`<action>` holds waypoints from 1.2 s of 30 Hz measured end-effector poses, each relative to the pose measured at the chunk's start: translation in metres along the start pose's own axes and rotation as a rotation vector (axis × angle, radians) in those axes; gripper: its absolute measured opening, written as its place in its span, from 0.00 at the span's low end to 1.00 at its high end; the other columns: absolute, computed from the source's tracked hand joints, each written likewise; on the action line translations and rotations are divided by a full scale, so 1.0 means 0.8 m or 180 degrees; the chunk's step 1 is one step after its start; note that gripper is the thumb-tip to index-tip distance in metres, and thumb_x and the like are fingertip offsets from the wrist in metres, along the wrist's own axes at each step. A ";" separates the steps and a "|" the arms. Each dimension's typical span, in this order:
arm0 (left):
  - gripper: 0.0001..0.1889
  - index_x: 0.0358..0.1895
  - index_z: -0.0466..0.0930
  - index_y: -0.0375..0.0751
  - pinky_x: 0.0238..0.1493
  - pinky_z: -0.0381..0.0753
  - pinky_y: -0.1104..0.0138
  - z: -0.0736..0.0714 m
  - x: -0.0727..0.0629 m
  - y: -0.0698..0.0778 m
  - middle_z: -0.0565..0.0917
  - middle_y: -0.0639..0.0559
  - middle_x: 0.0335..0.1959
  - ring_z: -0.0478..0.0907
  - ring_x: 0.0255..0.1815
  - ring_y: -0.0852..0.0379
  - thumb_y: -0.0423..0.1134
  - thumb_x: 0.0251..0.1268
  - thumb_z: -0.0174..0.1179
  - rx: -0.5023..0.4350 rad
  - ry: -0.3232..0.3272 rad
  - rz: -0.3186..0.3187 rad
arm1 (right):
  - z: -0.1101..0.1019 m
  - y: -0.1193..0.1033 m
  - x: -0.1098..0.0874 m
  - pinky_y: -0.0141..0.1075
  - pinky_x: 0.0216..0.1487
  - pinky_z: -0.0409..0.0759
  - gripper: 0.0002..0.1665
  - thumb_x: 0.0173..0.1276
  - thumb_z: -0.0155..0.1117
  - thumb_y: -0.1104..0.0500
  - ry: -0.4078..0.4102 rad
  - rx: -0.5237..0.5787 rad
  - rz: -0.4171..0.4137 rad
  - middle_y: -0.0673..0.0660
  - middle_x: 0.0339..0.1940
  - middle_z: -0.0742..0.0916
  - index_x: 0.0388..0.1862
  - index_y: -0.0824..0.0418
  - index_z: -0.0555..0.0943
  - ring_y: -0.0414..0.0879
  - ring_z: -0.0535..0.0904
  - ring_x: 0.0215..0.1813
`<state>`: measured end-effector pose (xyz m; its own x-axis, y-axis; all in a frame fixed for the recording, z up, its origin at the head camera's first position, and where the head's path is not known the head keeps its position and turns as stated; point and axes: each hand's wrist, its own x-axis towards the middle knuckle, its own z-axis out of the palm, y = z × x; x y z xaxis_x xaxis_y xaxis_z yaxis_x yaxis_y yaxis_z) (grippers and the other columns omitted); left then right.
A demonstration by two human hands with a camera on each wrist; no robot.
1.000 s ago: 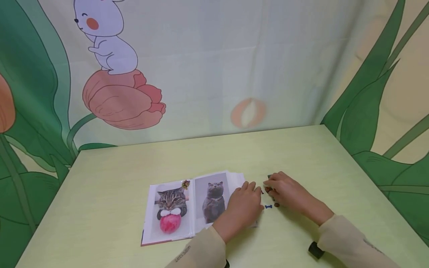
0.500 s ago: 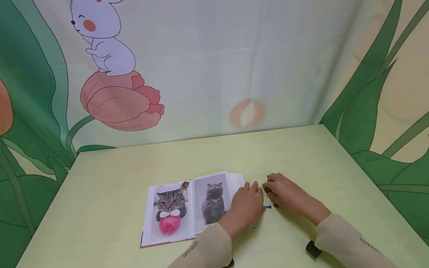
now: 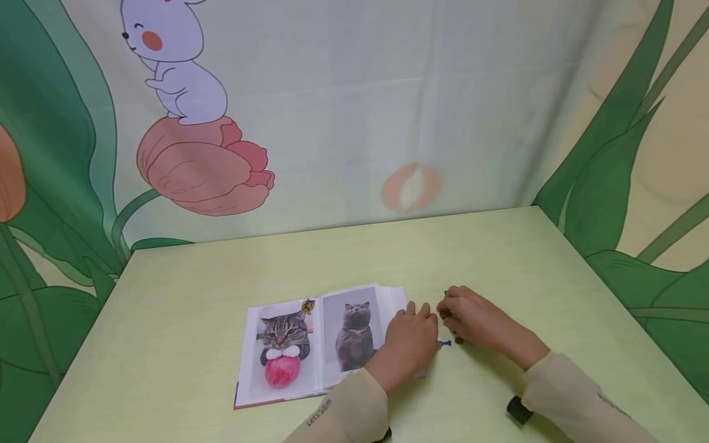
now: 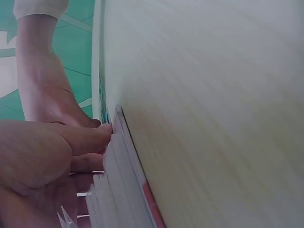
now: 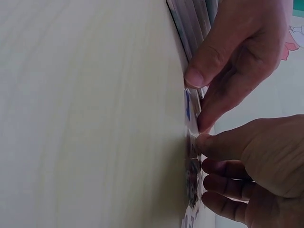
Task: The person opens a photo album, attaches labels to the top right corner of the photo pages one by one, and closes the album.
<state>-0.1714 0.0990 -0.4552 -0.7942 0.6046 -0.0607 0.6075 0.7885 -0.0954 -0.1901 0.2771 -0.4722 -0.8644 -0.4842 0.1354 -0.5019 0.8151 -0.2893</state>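
A photo album (image 3: 241, 387) lies open on the table, showing two cat pictures. My left hand (image 3: 411, 338) rests across the outer edge of its right page with fairly straight fingers; in the left wrist view its thumb (image 4: 92, 137) reaches the corner of the stacked pages (image 4: 116, 175). Just right of the album lie small stickers on what looks like a clear sheet, including a blue bone-shaped one (image 3: 445, 343) and brown ones (image 5: 192, 185). Thumb and curled fingers of my right hand (image 3: 476, 317) pinch at a sticker (image 5: 191, 145) there; the fingertips partly hide it.
A small cat-like sticker (image 3: 308, 306) sits at the upper corner of the album's left page. The pale table (image 3: 183, 320) extends all around, up to a printed curtain (image 3: 332, 123) at its back. A black device (image 3: 519, 410) is by the right sleeve.
My left hand has shifted slightly right, partly covering the blue bone sticker. The right hand stays at the stickers with only a small finger movement. The album keeps its place.
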 end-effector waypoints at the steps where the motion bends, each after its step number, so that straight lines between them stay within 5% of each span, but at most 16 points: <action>1: 0.23 0.60 0.83 0.46 0.51 0.77 0.65 0.000 0.000 0.000 0.80 0.54 0.52 0.76 0.55 0.52 0.57 0.71 0.64 0.0001 0.0007 -0.0005 | 0.000 0.000 0.000 0.40 0.44 0.80 0.06 0.65 0.73 0.69 -0.0010 0.0006 0.0010 0.49 0.36 0.81 0.39 0.61 0.87 0.45 0.75 0.42; 24: 0.23 0.62 0.83 0.46 0.51 0.75 0.64 0.002 0.002 0.003 0.80 0.54 0.55 0.75 0.56 0.52 0.55 0.73 0.63 -0.0045 -0.0049 -0.0053 | 0.004 0.011 0.006 0.37 0.38 0.79 0.13 0.68 0.70 0.71 0.0079 0.0038 0.0022 0.44 0.30 0.78 0.30 0.54 0.81 0.38 0.73 0.34; 36: 0.23 0.62 0.83 0.46 0.52 0.76 0.64 0.003 0.002 0.003 0.81 0.53 0.57 0.75 0.58 0.51 0.55 0.73 0.63 -0.0014 -0.0009 -0.0039 | 0.006 0.021 0.005 0.35 0.37 0.76 0.10 0.74 0.67 0.65 -0.0180 0.0415 0.0245 0.44 0.28 0.77 0.33 0.52 0.79 0.38 0.72 0.30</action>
<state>-0.1714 0.1013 -0.4582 -0.8017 0.5945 -0.0624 0.5977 0.7964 -0.0919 -0.2013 0.2873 -0.4808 -0.8953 -0.4419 0.0555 -0.4228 0.8041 -0.4178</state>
